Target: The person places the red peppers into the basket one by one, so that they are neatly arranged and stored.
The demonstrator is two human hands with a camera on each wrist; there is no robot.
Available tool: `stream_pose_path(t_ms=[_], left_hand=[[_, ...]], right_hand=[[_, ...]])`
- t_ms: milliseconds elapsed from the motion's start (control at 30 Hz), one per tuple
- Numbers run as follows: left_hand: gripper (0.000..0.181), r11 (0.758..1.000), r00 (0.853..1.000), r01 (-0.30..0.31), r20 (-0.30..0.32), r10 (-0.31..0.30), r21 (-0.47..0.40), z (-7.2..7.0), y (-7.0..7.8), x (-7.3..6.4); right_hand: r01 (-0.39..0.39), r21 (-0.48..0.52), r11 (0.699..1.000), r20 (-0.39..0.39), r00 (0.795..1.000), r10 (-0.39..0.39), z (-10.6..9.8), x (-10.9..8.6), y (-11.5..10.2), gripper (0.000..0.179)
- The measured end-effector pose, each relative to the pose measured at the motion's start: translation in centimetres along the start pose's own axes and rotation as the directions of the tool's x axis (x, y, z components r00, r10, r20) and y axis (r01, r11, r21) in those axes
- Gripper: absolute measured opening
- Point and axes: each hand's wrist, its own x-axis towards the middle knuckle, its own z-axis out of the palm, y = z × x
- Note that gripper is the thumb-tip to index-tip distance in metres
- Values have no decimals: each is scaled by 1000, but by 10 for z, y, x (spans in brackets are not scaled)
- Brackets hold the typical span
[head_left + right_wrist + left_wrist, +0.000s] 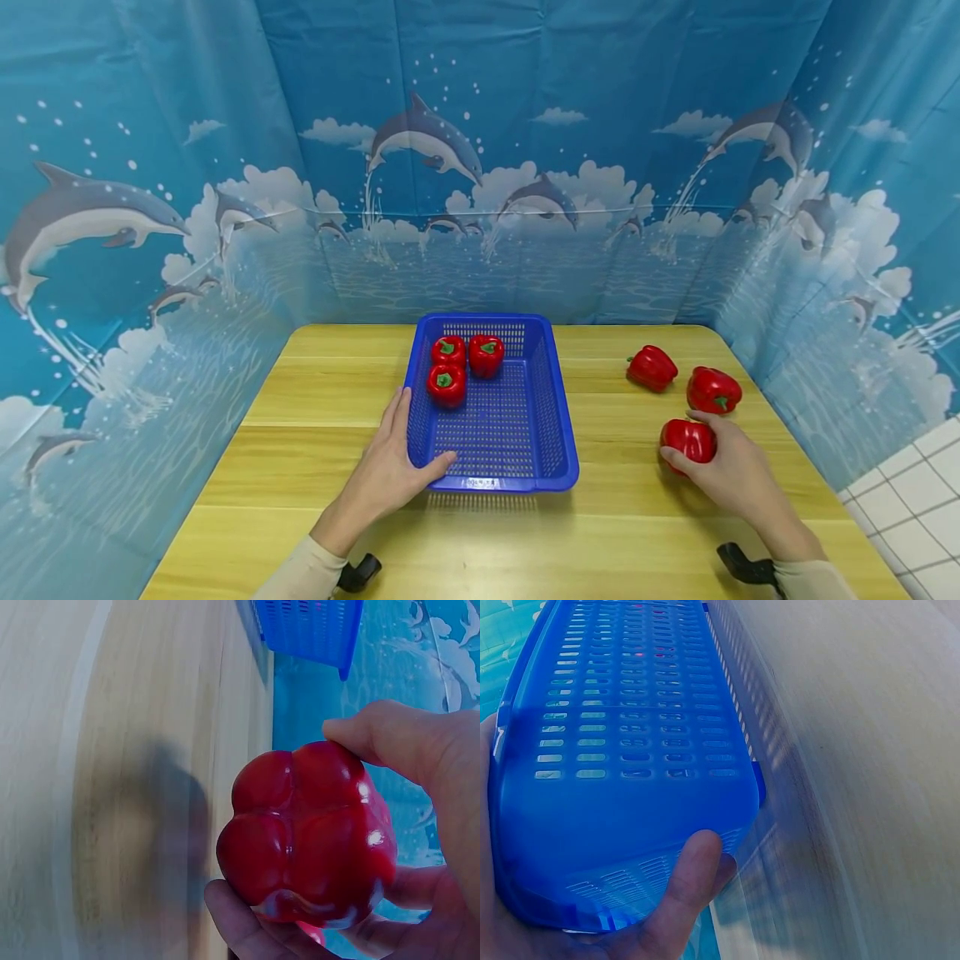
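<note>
A blue plastic basket (510, 484) stands on a wooden table (307, 387), its slotted walls and floor showing in the head view. At the basket's near left corner, the person's left hand (386, 475) holds on with the thumb spread over the near rim and the fingers along the outside of the left wall. Well to the right of the basket, the right hand (738, 479) grips a red bell pepper (686, 442) between thumb and fingers, its lobed base facing the right wrist view; whether the pepper touches the table I cannot tell. Inside the basket, toward its far left corner, sit three more peppers with green stems upward: a front left pepper (446, 386), a back left pepper (448, 350) just behind it, and a third pepper (486, 357) to their right near the far wall. On the table right of the basket, beyond the held pepper, a loose pepper (652, 368) lies on its side, stem toward the basket; another loose pepper (714, 390) lies farther right, stem toward the person. Behind the basket hangs a dolphin-printed blue curtain (480, 67).
</note>
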Motion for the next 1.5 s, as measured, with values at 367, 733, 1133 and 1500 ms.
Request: stream_pose_path(t_ms=[367,733,1133,1500], left_hand=[[133,1000,1000,-12,-6,11,-6,0,-1,0],[134,1000,1000,-7,-8,7,-8,1,-1,-2],[132,1000,1000,-11,-9,11,-8,3,-1,-3],[134,1000,1000,-9,-14,9,6,1,-1,-2]], right_hand=[[72,1,997,-40,997,-72,3,0,-14,82],[132,10,991,-61,989,-131,6,0,-26,78],[191,33,981,-108,977,-186,11,2,-43,76],[292,55,955,-194,941,-277,15,6,-63,73]])
